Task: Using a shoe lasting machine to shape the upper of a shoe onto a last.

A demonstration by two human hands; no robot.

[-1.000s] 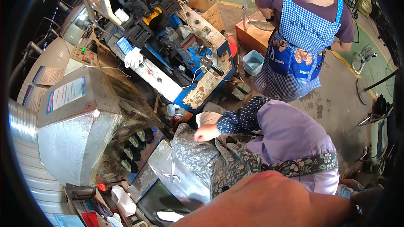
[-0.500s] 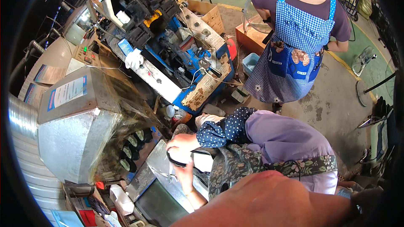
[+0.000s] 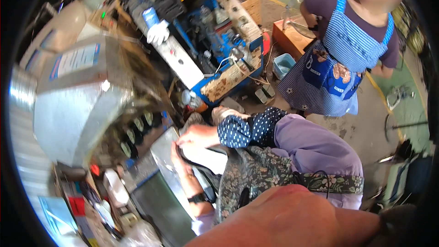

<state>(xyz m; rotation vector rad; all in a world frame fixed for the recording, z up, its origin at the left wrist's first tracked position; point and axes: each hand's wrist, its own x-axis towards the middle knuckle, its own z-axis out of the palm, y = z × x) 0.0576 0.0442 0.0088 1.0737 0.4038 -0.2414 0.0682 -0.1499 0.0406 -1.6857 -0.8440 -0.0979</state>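
Note:
My right hand point(image 3: 197, 136), in a dark polka-dot oversleeve, grips one end of a black shoe with a white underside or lining point(image 3: 208, 159). My left hand point(image 3: 181, 162), with a dark band at its wrist, wraps round the same end from below, its fingers reaching the right hand. The shoe's other end lies against my floral apron point(image 3: 251, 178). Beneath my hands is a metal worktop point(image 3: 167, 153) with a dark green panel point(image 3: 167, 210).
Several black shoes point(image 3: 137, 132) sit in the opening of a metal hood point(image 3: 68, 105) to the left. A blue-and-white machine point(image 3: 183, 66) stands ahead. At the right is a person in a blue checked apron point(image 3: 327, 73). Boxes and tools point(image 3: 87, 201) fill the lower left.
The view has shifted and tilted. My left hand has moved up along the shoe, closer to my right hand. The person in the checked apron appears farther right, head now turned.

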